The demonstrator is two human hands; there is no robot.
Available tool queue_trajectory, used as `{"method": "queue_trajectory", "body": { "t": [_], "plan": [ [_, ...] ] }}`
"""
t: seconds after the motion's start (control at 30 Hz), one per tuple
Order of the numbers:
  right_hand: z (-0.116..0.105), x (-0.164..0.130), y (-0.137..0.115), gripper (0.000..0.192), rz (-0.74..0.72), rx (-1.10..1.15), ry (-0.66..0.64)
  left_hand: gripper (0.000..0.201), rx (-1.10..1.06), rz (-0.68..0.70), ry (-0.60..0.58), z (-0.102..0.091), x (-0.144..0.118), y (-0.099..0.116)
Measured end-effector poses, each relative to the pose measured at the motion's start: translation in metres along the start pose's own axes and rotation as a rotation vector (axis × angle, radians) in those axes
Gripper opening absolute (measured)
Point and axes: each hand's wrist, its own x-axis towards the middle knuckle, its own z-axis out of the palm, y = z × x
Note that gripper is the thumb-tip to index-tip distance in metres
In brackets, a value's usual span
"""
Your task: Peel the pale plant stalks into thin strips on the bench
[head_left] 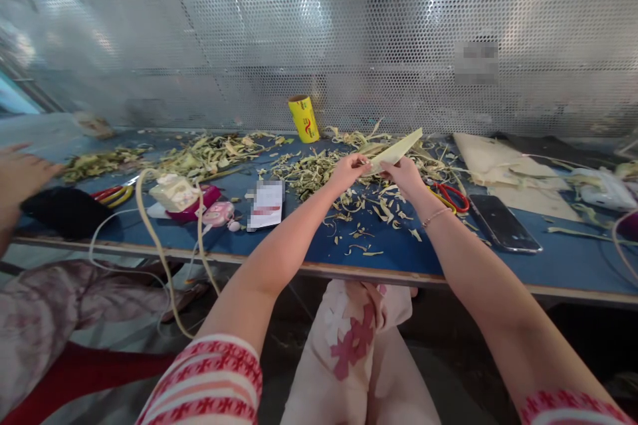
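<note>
Two bare hands meet above a blue-topped table point(448, 259), the left hand point(349, 171) and right hand point(406, 176) each with its grip pinching one pale yellow-green leaf strip point(396, 149), which is held just over the table and points up to the right. Beneath them lies a heap of dried green leaf trimmings point(319, 169). Red-handled scissors point(448, 196) rest just right of the right hand, beside a black smartphone point(503, 222) lying flat. A yellow cylindrical roll point(304, 118) stands against the perforated metal screen point(349, 33) behind. At far left, another person's hand point(20, 176) reaches over the table near a black pouch point(62, 211).
</note>
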Motion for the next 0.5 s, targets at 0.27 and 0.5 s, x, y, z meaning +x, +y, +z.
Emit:
{"method": "queue_trajectory", "body": {
  "t": [0.27,0.5],
  "plan": [
    [-0.026,0.015,-0.01,0.014,-0.085,0.111,0.248,0.013,-0.344,-0.162,0.052,-0.015,0.009,-0.009],
    [-0.044,0.017,-0.036,0.024,-0.179,0.513,0.351,0.013,-0.432,-0.201,0.281,-0.034,0.012,-0.008]
  ]
}}
